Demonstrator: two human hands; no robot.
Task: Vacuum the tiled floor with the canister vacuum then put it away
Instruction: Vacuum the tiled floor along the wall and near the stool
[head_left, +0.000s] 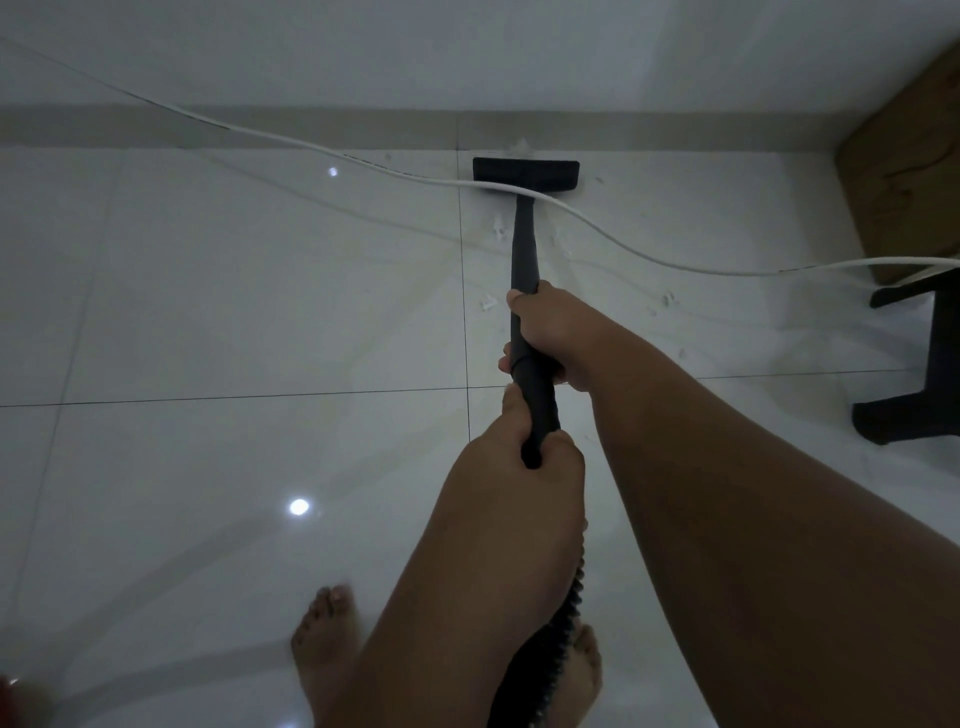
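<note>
A black vacuum wand (523, 244) runs from my hands out to its flat black floor head (525, 174), which sits on the white tiled floor (234, 312) close to the wall's skirting. My right hand (550, 332) grips the wand higher up. My left hand (519, 467) grips its lower end, where the ribbed black hose (556, 639) begins and drops between my bare feet. The canister itself is out of view. Small white scraps (488, 301) lie on the tiles around the wand.
A white cable (311, 145) hangs across the scene, passing over the wand near the floor head. At the right stand black furniture legs (924, 364) and a wooden panel (904, 171). The wall (467, 52) runs along the top. My bare feet (327, 634) stand at the bottom.
</note>
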